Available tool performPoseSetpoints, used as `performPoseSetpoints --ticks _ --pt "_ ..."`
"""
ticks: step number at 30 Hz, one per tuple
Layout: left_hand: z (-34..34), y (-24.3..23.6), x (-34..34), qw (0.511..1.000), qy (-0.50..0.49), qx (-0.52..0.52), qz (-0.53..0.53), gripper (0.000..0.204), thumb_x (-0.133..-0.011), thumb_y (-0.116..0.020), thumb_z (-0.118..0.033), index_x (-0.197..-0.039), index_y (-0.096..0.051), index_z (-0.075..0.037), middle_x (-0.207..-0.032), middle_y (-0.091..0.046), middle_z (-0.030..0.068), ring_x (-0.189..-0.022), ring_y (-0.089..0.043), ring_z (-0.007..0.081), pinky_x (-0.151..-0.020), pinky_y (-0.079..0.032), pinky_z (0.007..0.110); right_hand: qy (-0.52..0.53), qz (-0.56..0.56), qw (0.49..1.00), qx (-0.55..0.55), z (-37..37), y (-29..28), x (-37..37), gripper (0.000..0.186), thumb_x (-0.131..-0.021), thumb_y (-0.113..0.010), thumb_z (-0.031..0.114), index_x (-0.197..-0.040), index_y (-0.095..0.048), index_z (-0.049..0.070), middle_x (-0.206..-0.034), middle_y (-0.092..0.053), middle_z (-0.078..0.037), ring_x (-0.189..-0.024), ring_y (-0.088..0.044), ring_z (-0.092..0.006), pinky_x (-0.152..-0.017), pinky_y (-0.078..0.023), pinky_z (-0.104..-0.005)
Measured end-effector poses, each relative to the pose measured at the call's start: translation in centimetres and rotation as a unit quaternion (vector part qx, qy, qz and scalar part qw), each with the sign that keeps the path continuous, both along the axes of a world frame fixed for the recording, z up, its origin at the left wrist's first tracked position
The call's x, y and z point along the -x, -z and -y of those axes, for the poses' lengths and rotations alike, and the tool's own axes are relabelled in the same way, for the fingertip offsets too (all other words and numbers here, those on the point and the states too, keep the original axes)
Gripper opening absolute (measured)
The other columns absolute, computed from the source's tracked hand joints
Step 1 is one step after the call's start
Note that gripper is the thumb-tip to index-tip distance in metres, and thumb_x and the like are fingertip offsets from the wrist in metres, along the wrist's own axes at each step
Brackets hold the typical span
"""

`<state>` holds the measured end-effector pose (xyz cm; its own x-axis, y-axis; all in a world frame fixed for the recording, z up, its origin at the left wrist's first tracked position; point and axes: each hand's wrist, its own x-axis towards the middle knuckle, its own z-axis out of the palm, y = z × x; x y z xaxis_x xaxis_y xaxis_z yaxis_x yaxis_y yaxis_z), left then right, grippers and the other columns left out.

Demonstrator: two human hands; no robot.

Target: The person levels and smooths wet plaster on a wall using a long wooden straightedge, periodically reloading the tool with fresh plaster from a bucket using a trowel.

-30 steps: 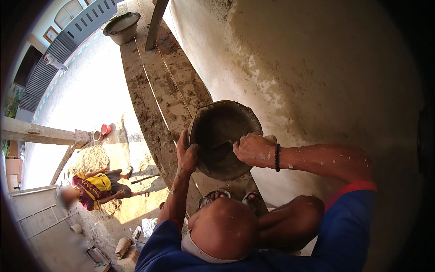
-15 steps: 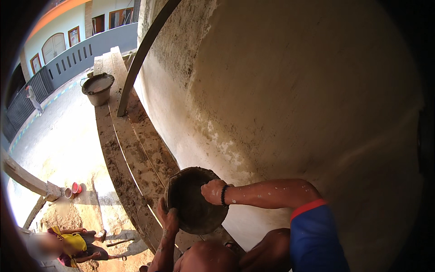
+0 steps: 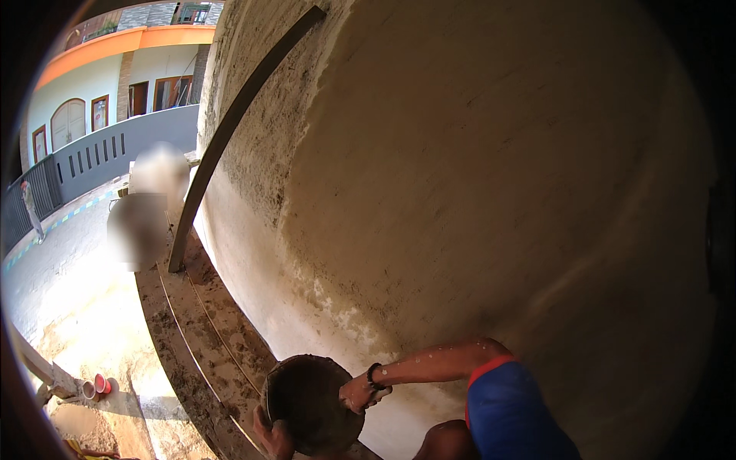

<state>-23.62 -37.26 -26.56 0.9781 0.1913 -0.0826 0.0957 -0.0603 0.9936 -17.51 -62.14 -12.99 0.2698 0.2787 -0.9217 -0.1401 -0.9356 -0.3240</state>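
A dark, round bucket (image 3: 307,395) stands tilted on the plank scaffold at the lower middle, its inside coated in dark grey. My left hand (image 3: 274,435) grips its rim on the near left side, the thumb showing at the edge. At the right side of the rim is my right hand (image 3: 364,392), closed, with a dark beaded bracelet at the wrist. What its fingers hold, if anything, is hidden. Pale splashes speckle my right forearm.
Mortar-smeared planks (image 3: 222,330) run along the plastered wall (image 3: 491,192). A slanting wooden pole (image 3: 222,146) rises from them. Farther along, a bucket (image 3: 138,230) appears blurred. Below at left are a small red bucket (image 3: 102,383) and a person (image 3: 32,211) by the fence (image 3: 126,142).
The view has tilted up, so the bucket and my hands sit lower in the picture. My right hand has shifted from inside the bucket toward its right rim.
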Motion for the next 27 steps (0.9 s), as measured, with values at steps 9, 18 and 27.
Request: performPoseSetpoints --ticks 9,18,27 --pt "0.3 0.8 -0.4 1.0 -0.006 -0.003 0.0 0.067 -0.07 -0.053 -0.008 -0.134 -0.035 0.004 -0.131 -0.038 0.019 -0.123 -0.038 0.031 -0.105 -0.03 0.038 0.156 -0.073 0.983 -0.062 0.8 1.4 3.8 0.015 -0.067 -0.061 0.009 -0.069 -0.046 0.008 -0.057 -0.047 -0.004 -0.043 -0.048 -0.0143 -0.036 -0.038 -0.0305" --pt "-1.8 -1.5 -0.9 0.993 0.08 0.09 -0.001 0.068 -0.076 -0.05 -0.009 -0.138 -0.027 0.002 -0.135 -0.034 0.0179 -0.122 -0.037 0.0298 -0.101 -0.034 0.037 0.175 0.054 0.964 -0.193 -2.7 -0.6 6.1 0.012 -0.078 -0.061 0.016 -0.08 -0.052 0.008 -0.059 -0.049 -0.003 -0.047 -0.051 -0.0139 -0.041 -0.042 -0.0298" --pt "-1.2 -3.5 -4.4 0.991 0.111 0.08 -0.004 0.06 -0.065 -0.053 -0.006 -0.123 -0.045 0.008 -0.116 -0.055 0.0176 -0.11 -0.051 0.0263 -0.097 -0.037 0.033 -0.178 0.464 0.865 0.07 -2.6 -6.6 -0.8 0.014 -0.073 -0.055 0.01 -0.084 -0.057 0.001 -0.07 -0.061 -0.022 -0.071 -0.063 -0.0371 -0.062 -0.049 -0.0465"
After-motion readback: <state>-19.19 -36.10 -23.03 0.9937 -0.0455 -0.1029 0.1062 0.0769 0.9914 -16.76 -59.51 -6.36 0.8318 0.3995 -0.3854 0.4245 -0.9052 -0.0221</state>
